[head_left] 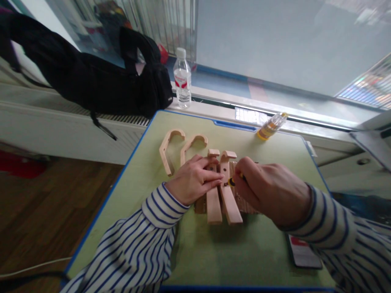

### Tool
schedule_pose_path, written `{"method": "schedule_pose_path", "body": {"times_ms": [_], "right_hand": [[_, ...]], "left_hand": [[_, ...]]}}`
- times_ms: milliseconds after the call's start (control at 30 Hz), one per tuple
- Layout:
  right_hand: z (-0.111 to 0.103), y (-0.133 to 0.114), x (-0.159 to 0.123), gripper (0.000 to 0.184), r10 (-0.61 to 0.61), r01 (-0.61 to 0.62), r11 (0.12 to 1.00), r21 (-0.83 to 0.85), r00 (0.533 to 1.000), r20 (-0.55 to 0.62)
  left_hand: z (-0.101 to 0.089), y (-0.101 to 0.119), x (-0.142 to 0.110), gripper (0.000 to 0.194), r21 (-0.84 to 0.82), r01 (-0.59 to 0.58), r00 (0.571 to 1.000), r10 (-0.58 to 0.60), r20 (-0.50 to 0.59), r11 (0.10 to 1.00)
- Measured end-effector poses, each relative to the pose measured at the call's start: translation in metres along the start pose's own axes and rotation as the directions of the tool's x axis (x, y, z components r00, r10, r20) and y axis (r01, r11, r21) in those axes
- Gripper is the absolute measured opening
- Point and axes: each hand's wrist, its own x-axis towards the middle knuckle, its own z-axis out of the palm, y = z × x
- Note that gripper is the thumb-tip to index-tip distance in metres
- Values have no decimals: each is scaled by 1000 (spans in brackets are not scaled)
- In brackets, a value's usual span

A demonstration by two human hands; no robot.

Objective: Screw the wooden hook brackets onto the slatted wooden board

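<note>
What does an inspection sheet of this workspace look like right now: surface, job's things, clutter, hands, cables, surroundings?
Surface: pale green desk with blue edging.
Job's things: pale wooden hooked slats, side by side under both hands; two loose curved wooden hook pieces lie to their left.
Clutter: small amber glue bottle lying at the far edge; dark phone-like slab near the right sleeve.
Hands: left hand presses on the slats; right hand pinches a small yellow-and-black tool with its fingers against a slat.
Cables: white cable on the wooden floor, lower left.
Surroundings: black backpack and clear plastic water bottle on the window ledge.
</note>
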Motion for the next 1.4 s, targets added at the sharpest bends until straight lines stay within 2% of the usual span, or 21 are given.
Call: {"method": "schedule_pose_path", "body": {"times_ms": [100, 233, 333, 433, 500, 600, 733, 867, 1067, 1267, 1400], "right_hand": [[-3, -2, -1, 25, 62, -60, 997, -45, 997, 53], [-7, -2, -1, 28, 102, -94, 992, -87, 991, 86], [-8, -3, -1, 28, 115, -108, 991, -85, 989, 90], [-11, -4, -2, 30, 119, -111, 991, -81, 988, 102], [-17, -3, -2, 32, 92, -84, 994, -73, 988, 122], [-29, 0, 1, 29, -12, 22, 998, -55, 982, 187], [-34, 4, 7, 25, -96, 128, 984, -121, 966, 241], [-21, 5, 8, 23, -112, 145, 972, -187, 978, 176], [-9, 6, 2, 27, -75, 92, 976, -196, 993, 93], [-7, -4, -4, 28, 65, -56, 975, -215, 997, 35], [-6, -13, -5, 27, 132, -129, 971, -201, 991, 5]], "left_hand": [[-5, 7, 2, 23, -48, -10, 999, 9, -32, 999], [-13, 26, 6, 29, -279, -36, 989, -6, -148, 960], [-14, 39, 11, 26, -332, -12, 992, -32, -126, 943], [-8, 45, 14, 22, -315, 84, 985, -126, -116, 945], [-3, 44, 15, 21, -305, 101, 978, -151, -146, 947], [-2, 40, 14, 21, -296, 85, 981, -133, -144, 951], [-4, 40, 14, 16, -284, 50, 984, -96, -150, 958], [-3, 38, 14, 10, -253, 39, 985, -80, -151, 967], [-1, 33, 15, 13, -319, 7, 996, -36, -85, 948], [-5, 36, 17, 15, -317, -11, 999, -6, -52, 949], [-2, 41, 16, 9, -266, -22, 990, -15, -138, 964]]}}
